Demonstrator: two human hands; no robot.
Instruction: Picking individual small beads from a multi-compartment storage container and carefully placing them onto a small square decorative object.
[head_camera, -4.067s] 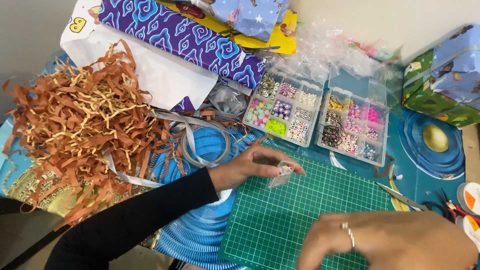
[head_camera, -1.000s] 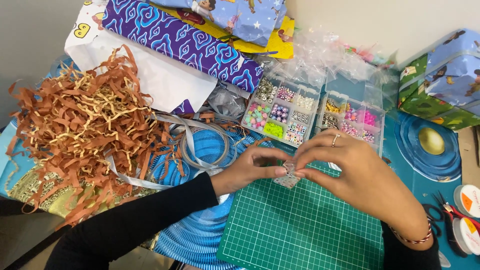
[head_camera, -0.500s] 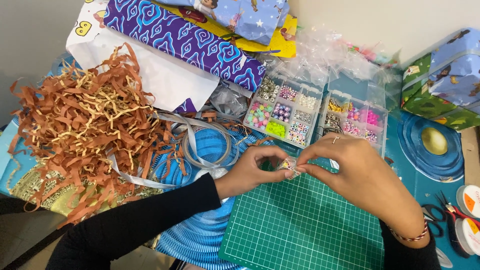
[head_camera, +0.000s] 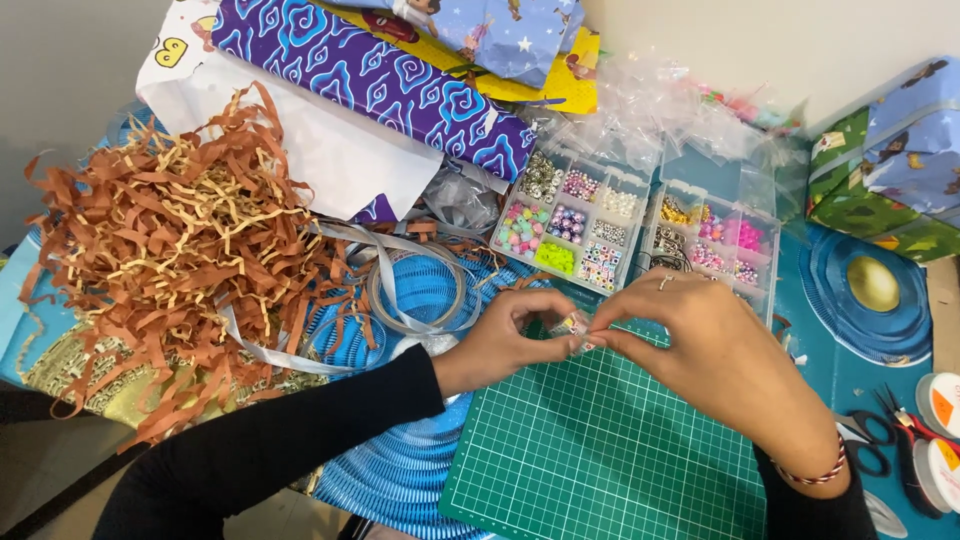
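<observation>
Right hand (head_camera: 715, 355) now back from bench edge, meeting left hand (head_camera: 505, 340); both grips pinched shut on small clear bead bag (head_camera: 570, 328), lifted just above green cutting mat (head_camera: 610, 450). Bead organiser boxes (head_camera: 575, 230) just beyond; shredded brown paper (head_camera: 170, 250) left.

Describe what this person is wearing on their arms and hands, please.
Both arms are in long black sleeves. The left hand is bare of jewellery as far as shown. The right hand has a thin ring on one finger and a red-and-white braided bracelet at the wrist.
</observation>
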